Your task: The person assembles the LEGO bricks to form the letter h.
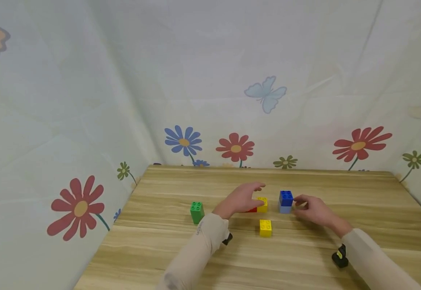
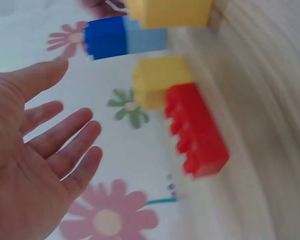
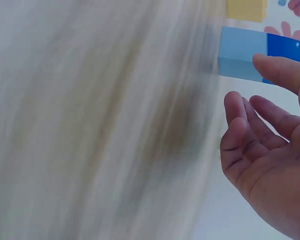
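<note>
My left hand point(image 1: 240, 198) reaches over a red brick point(image 2: 202, 132) and a yellow brick point(image 1: 263, 206) that sit side by side, its fingers spread and holding nothing. In the head view the hand hides most of the red brick. To the right, a dark blue brick point(image 1: 286, 196) is stacked on a light blue brick point(image 1: 285, 209). My right hand point(image 1: 315, 210) is just right of this stack, fingers loosely bent and nothing in its grasp. In the right wrist view, its thumb point(image 3: 277, 70) overlaps the blue stack.
Nearer to me lies another yellow brick point(image 1: 265, 228). A tall green block point(image 1: 197, 212) stands left of my left hand. The wooden table point(image 1: 181, 257) meets a flower-printed cloth point(image 1: 203, 100) at its back and left.
</note>
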`<state>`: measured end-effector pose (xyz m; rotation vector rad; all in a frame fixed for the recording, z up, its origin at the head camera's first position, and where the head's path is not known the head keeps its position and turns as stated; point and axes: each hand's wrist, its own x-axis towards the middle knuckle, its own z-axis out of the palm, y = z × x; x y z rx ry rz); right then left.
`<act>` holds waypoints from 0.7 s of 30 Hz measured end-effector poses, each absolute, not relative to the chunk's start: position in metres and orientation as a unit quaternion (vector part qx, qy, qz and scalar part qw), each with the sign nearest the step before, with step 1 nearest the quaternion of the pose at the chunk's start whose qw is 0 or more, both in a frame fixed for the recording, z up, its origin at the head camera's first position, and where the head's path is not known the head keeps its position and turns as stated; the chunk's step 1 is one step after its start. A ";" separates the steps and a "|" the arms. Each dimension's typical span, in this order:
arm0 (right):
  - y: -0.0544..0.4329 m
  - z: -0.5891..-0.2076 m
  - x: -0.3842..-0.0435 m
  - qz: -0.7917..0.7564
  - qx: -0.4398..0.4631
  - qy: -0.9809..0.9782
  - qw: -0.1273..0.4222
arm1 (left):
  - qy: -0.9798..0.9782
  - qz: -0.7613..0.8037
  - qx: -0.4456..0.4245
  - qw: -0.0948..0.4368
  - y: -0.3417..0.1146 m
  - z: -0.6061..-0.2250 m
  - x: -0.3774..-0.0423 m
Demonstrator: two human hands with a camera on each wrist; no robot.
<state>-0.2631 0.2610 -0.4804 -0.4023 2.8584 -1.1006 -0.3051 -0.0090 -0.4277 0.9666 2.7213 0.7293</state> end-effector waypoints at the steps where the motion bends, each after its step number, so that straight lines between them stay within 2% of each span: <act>1: 0.261 -0.479 -0.261 -0.354 -0.130 0.926 0.026 | 0.911 0.239 0.327 0.079 -0.015 -0.425 -0.303; 12: 0.260 -0.462 -0.238 -0.340 -0.160 0.926 0.015 | 0.926 0.203 0.315 0.037 -0.084 -0.410 -0.276; 21: 0.252 -0.458 -0.227 -0.323 -0.191 0.927 0.018 | 0.919 0.236 0.315 0.001 -0.131 -0.407 -0.271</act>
